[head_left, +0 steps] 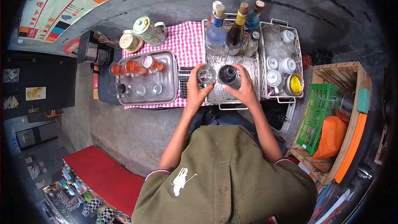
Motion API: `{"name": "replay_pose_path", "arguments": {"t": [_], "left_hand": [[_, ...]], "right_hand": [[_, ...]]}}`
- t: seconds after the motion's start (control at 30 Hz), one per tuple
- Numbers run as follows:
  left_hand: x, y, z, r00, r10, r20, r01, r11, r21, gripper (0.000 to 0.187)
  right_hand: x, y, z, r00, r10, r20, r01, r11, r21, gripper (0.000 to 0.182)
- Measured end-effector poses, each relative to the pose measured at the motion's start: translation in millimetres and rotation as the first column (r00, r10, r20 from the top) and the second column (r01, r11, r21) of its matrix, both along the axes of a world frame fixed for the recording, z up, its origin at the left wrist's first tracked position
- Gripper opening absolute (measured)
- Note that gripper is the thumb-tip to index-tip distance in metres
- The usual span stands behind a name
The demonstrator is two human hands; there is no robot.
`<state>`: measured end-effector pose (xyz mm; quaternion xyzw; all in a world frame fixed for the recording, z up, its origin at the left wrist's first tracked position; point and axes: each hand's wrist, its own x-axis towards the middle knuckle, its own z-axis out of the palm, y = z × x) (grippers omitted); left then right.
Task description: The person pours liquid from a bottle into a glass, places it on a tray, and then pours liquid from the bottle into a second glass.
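Note:
My left hand [198, 87] is wrapped round a clear glass [206, 74] above the left part of a white wire rack [244, 101]. Beside it, my right hand [244, 86] grips a dark-looking glass [229, 75], whose contents I cannot make out. The two vessels are close together with a small gap between them. Behind them in the rack stand corked bottles, among them a clear one with a blue label [216, 37] and a dark one with a yellow neck [235, 35].
Left, a metal tray [172, 79] holds glasses, some with red drink, on a checked cloth [190, 33]. A lidded jar [154, 35] stands behind. Right are a second rack [282, 49] with jars and a wooden crate [360, 74] with a green basket [317, 116].

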<state>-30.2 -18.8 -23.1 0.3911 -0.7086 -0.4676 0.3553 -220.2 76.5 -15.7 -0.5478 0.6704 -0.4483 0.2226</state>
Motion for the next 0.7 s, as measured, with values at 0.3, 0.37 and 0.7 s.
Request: {"name": "replay_pose_path", "arguments": {"t": [0.3, 0.37, 0.7], "left_hand": [[-9.0, 16.5, 0.9, 0.998, 0.014, -0.053, -0.009, 0.995, 0.099, 0.070], [-7.6, 19.6, 2.1, 0.998, 0.023, -0.056, -0.018, 0.996, 0.090, 0.069], [-3.4, 24.7, -10.5, 0.994, 0.042, -0.100, -0.033, 0.995, 0.090, 0.069]], "right_hand": [[4.3, -26.8, -32.0, 0.999, 0.042, 0.027, -0.038, 0.986, -0.160, 0.050], [5.8, -31.7, -35.4, 0.998, 0.051, 0.035, -0.042, 0.976, -0.214, 0.046], [9.1, -47.4, -50.3, 0.995, 0.003, 0.097, 0.029, 0.944, -0.329, 0.021]]}}
